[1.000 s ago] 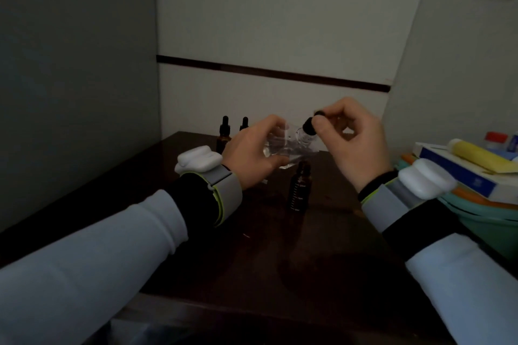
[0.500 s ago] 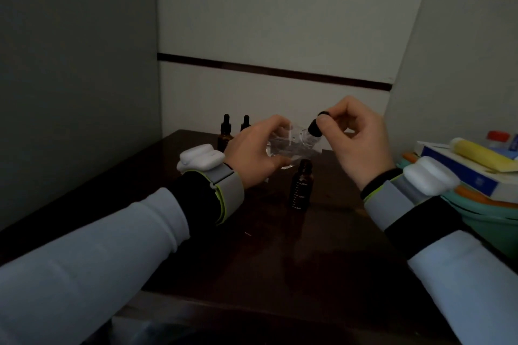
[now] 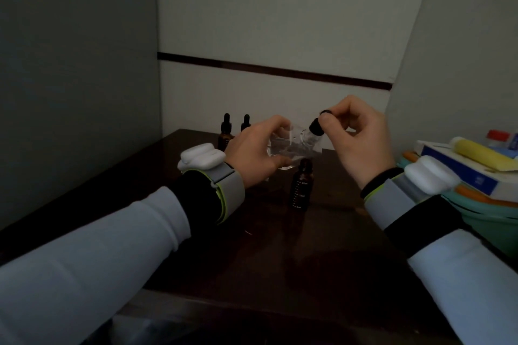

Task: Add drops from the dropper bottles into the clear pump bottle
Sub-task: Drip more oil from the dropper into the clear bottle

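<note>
The right hand pinches the black top of a dropper between thumb and fingertip, and the dropper's glass end points down toward the clear pump bottle. The left hand is wrapped around that bottle and holds it tipped in the air above the dark table. Just under them an open brown bottle stands on the table, and two more dropper bottles with black tops stand at the back.
</note>
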Motion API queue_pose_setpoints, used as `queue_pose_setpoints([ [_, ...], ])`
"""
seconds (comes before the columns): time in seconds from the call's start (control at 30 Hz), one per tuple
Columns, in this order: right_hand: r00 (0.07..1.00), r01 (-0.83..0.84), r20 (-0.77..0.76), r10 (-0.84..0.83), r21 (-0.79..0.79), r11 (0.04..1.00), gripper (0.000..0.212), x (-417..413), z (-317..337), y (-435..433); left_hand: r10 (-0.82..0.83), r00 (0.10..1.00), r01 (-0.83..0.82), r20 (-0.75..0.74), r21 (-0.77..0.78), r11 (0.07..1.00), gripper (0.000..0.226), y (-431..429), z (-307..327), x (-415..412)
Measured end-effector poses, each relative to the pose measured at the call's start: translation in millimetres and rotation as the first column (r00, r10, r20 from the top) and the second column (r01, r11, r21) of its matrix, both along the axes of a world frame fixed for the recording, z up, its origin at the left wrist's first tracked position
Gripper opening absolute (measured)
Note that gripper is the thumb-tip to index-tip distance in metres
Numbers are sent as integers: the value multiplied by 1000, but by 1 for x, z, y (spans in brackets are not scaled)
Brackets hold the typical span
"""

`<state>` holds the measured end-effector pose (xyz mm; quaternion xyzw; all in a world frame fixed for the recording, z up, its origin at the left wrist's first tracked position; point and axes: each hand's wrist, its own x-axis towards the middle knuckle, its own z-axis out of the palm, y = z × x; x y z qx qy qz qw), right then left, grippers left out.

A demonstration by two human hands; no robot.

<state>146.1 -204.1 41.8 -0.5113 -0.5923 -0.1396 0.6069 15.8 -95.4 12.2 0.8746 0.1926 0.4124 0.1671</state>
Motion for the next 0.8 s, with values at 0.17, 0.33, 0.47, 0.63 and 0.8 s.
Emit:
queue_pose_setpoints([
  [0.17, 994, 66, -105, -43, 226, 972, 20, 0, 9, -6, 31, 999, -32, -19, -30, 999, 49, 5, -2, 1],
  [0.33, 992, 65, -115, -43, 193, 979, 18, 2, 11, -7, 56, 998, -57, -15, -47, 997, 50, 9, -2, 1],
  [0.47, 997, 42, -61, -35, 115, 992, 19, -1, 6, -4, 55, 998, -56, -19, -48, 997, 49, 8, -2, 1],
  [0.63, 1000, 26, -16, -26, 42, 999, 20, 0, 4, -2, 38, 999, -39, -23, -38, 999, 48, 7, -2, 1],
  [0.8, 999, 32, 1, -32, 34, 999, 25, 4, 3, 0, 35, 999, -36, -32, -34, 999, 48, 6, -2, 1],
])
